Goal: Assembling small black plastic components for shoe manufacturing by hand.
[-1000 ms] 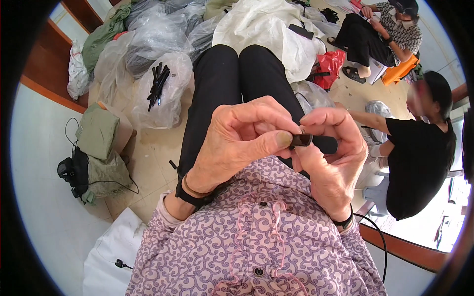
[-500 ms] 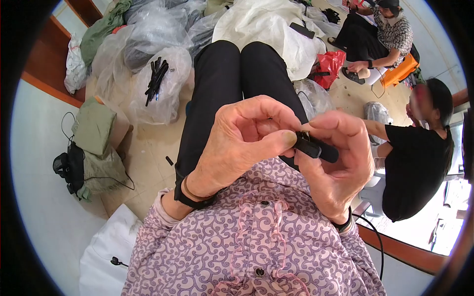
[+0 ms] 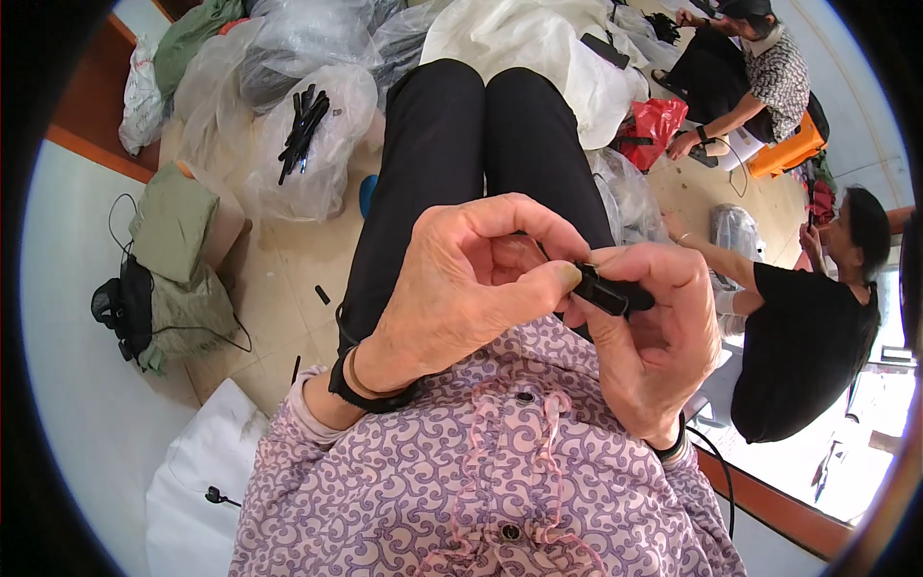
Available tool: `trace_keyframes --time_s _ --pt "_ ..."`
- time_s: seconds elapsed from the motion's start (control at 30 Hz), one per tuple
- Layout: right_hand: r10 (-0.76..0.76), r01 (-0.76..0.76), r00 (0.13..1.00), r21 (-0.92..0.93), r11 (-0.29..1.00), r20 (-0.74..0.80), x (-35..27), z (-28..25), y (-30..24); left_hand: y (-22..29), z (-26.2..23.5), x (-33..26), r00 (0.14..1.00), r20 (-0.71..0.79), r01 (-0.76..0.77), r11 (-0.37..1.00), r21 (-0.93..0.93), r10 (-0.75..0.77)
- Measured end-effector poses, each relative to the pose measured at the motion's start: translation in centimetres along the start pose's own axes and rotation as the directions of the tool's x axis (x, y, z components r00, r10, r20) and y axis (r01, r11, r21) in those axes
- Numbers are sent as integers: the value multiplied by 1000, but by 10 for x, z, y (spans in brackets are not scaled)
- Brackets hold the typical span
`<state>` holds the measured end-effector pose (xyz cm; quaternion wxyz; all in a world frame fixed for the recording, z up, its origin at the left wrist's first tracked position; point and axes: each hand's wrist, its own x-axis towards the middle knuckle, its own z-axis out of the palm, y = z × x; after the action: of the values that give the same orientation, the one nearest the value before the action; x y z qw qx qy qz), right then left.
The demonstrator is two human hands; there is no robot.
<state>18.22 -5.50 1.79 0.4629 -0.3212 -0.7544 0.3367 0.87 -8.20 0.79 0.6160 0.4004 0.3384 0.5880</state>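
Note:
Both my hands meet above my lap around a small black part (image 3: 606, 295) with smooth, oblong pieces and a bit of metal at its end; its exact kind I cannot make out. My left hand (image 3: 471, 288) pinches the left end between thumb and forefinger. From the other side, my right hand (image 3: 663, 337) is closed on the black part, with the thumb below and fingers curled behind. My fingers hide some of it. Beyond my left knee, several similar-looking black strips (image 3: 304, 133) lie in a heap on a clear plastic bag (image 3: 332, 188).
Clear bags (image 3: 308, 48) and a white sheet (image 3: 510, 38) crowd the far floor. Green bundles (image 3: 178, 226) stand at left. A person in black (image 3: 798, 337) sits close at right; another person (image 3: 769, 87) sits farther off by a red bag (image 3: 649, 130). A small black piece (image 3: 322, 294) lies on the tiles.
The black part has turned slightly between my fingers, and its metal end shows less. My view has shifted a little. The person at right has lifted their head and holds something dark.

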Motion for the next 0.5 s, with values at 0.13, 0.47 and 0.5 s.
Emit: trace_keyframes --time_s 0.13,0.47,0.5 --pt "78 -80 997 118 990 16 5 0 3 3 -1 4 994 -45 106 993 53 -104" --pt "96 -113 984 104 988 150 28 -2 13 4 -12 20 993 -75 92 994 62 -87" --pt "111 -128 984 120 984 140 28 0 15 7 -11 21 987 -111 125 989 85 -115"
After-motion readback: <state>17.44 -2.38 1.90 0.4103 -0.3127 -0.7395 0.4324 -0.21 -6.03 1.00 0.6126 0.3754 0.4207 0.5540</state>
